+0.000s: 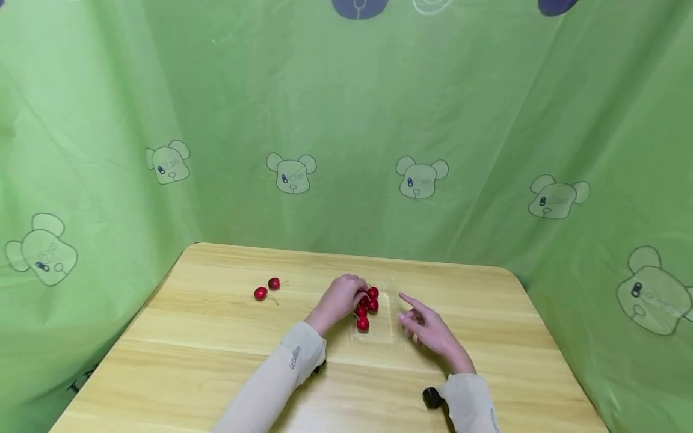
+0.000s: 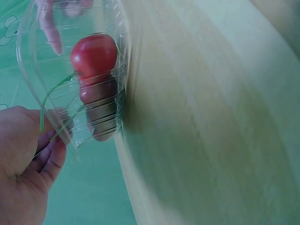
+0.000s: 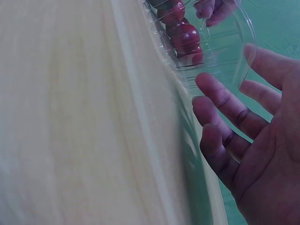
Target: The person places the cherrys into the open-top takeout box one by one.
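Note:
A clear plastic box point(image 1: 383, 338) sits on the table with several red cherries point(image 1: 363, 325) along its left side. Over its far left part is my left hand point(image 1: 342, 297), fingers and thumb brought together among the cherries. In the left wrist view, this hand point(image 2: 30, 157) seems to pinch a green cherry stem point(image 2: 56, 133) at the box rim; the fingertips are partly behind the plastic. My right hand point(image 1: 430, 329) is beside the box's right edge, fingers loosely extended and holding nothing. The right wrist view shows that hand's spread fingers point(image 3: 225, 101) close to the box wall point(image 3: 229, 70); contact is unclear.
Two more cherries with stems point(image 1: 261, 293) lie on the wooden table point(image 1: 216, 355), left of the box. A green curtain point(image 1: 346, 108) with bear-face prints hangs behind the table and along both sides.

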Motion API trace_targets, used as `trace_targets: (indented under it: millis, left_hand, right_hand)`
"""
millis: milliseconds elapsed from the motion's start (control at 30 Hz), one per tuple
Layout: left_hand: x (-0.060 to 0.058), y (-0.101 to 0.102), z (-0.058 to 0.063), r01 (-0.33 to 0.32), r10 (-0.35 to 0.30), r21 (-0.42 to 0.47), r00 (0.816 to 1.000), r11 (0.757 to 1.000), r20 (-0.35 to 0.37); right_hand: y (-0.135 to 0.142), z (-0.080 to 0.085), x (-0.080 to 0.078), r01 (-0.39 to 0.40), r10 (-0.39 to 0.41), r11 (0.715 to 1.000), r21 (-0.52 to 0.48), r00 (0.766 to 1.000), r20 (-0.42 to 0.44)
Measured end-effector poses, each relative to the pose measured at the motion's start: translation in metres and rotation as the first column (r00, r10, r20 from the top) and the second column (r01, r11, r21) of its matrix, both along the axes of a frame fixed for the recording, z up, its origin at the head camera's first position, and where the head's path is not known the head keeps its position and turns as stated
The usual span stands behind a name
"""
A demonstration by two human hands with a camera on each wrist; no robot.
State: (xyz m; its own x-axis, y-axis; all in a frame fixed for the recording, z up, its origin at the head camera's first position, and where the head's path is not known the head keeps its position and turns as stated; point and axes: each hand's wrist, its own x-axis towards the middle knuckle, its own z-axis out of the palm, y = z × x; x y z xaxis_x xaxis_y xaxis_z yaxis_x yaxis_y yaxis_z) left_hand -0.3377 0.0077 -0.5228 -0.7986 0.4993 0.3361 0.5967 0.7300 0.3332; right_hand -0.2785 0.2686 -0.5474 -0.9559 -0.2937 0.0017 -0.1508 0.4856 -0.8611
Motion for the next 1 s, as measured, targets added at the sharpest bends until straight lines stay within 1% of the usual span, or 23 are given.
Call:
trace_targets:
  millis: [167, 333, 400, 533, 733, 1000]
  left_hand:
    - [0.0, -0.001, 0.003, -0.012, 0.012, 0.004, 1.0, 1.0, 0.0]
    - [0.001, -0.002, 0.002, -0.005, 0.005, 0.005, 1.0, 1.0, -0.003]
    - [0.001, -0.002, 0.002, -0.001, 0.001, 0.015, 1.0, 1.0, 0.005]
    - [0.003, -0.005, 0.003, -0.003, 0.001, 0.053, 1.0, 0.999, 0.031]
    - [0.006, -0.013, 0.004, -0.026, 0.018, 0.118, 0.998, 0.993, 0.064]
    - [0.009, -0.032, 0.006, -0.077, 0.057, 0.184, 0.992, 0.98, 0.11]
  right_hand:
    - [0.0, 0.002, -0.002, -0.016, 0.017, 1.0, 0.006, 1.0, -0.01]
    - [0.0, 0.001, -0.002, 0.001, -0.001, 1.0, 0.007, 1.0, 0.012]
    - [0.0, 0.0, -0.001, 0.009, -0.009, 1.0, 0.01, 1.0, 0.018]
    - [0.001, 0.0, -0.002, 0.008, -0.008, 1.0, 0.011, 1.0, 0.017]
    - [0.0, 0.002, -0.002, 0.0, 0.0, 1.0, 0.011, 1.0, 0.014]
    - [0.001, 0.003, 0.001, -0.013, 0.013, 1.0, 0.008, 1.0, 0.011]
